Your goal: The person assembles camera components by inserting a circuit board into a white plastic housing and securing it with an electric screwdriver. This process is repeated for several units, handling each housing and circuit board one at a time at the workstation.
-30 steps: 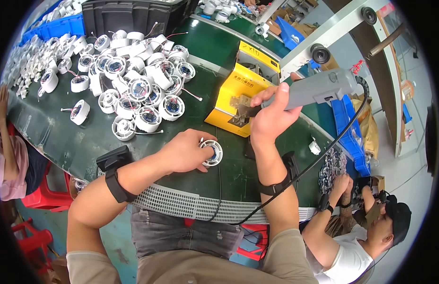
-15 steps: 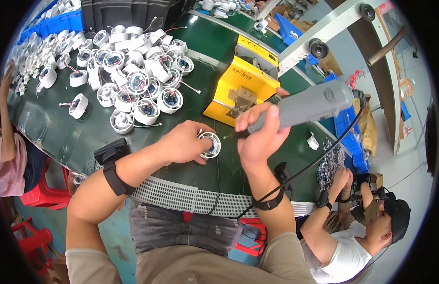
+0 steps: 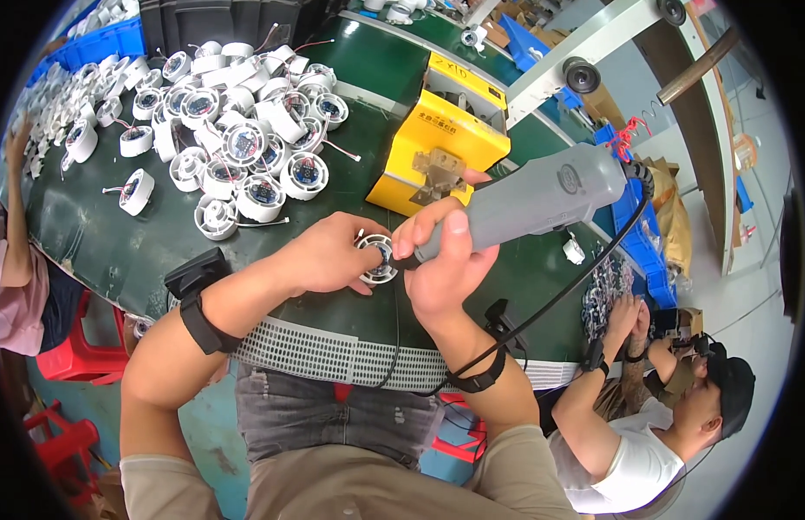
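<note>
My left hand (image 3: 329,254) grips a round white housing (image 3: 381,274) with a circuit board inside, its thumb and fingers at the rim. Wrapped around a grey electric screwdriver (image 3: 541,195) is my right hand (image 3: 443,260). The tool lies slanted, its cable end up to the right and its dark tip at the housing's right side; whether the tip touches cannot be made out. Just beyond my right hand stands a yellow screw feeder (image 3: 446,130) with a metal block on its front.
White housings (image 3: 246,143) with wires are heaped at the far left on the green table (image 3: 333,325). A black crate (image 3: 220,26) and blue bin (image 3: 99,36) stand behind. A black cable (image 3: 584,276) crosses my right forearm. Another person (image 3: 623,442) works at right.
My right hand has brought the screwdriver left and down, its tip now beside the housing. My left hand keeps its hold on the housing, and the view has shifted slightly.
</note>
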Available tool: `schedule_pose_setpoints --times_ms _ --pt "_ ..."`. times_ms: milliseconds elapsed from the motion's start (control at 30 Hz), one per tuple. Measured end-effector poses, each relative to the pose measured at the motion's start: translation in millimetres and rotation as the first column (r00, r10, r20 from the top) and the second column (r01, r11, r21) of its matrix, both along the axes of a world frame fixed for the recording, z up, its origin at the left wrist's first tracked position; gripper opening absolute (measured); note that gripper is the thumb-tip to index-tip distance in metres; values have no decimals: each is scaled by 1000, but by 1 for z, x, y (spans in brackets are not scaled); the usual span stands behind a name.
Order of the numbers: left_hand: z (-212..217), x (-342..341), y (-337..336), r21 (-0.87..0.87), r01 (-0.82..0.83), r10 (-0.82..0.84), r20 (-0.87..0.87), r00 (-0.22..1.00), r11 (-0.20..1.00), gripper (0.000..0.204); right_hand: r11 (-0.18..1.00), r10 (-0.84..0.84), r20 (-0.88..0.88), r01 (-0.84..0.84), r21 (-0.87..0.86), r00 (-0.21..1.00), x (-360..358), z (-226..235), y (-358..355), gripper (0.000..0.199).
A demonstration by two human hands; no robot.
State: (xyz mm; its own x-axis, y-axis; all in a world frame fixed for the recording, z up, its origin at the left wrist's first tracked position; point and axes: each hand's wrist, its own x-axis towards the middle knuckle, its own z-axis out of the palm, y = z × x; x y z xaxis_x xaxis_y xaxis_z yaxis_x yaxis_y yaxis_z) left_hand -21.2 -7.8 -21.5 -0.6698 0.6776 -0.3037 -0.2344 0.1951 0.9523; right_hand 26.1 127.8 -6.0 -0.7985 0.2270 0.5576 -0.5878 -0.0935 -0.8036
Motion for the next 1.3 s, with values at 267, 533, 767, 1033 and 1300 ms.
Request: schedule_pose_setpoints --times_ms 267,533,767,1033,1300 --pt "-6 -1 0 -27 5 -6 -37 999 1000 38 1000 16 -3 -16 24 1000 -1 -4 -1 44" --pt "-1 -2 1 4 26 -25 -86 996 1000 39 996 22 -56 -17 86 998 2 -11 -1 46" --pt "-2 -2 -6 -30 -44 38 -199 979 999 36 987 118 -32 -114 111 992 9 -15 7 58" --pt "19 -26 -43 146 -766 236 -972 8 626 71 174 -795 -337 723 669 504 22 -2 191 48" --pt "16 -6 -20 130 -331 200 -962 188 935 45 88 -981 -11 488 868 196 61 -56 340 64"
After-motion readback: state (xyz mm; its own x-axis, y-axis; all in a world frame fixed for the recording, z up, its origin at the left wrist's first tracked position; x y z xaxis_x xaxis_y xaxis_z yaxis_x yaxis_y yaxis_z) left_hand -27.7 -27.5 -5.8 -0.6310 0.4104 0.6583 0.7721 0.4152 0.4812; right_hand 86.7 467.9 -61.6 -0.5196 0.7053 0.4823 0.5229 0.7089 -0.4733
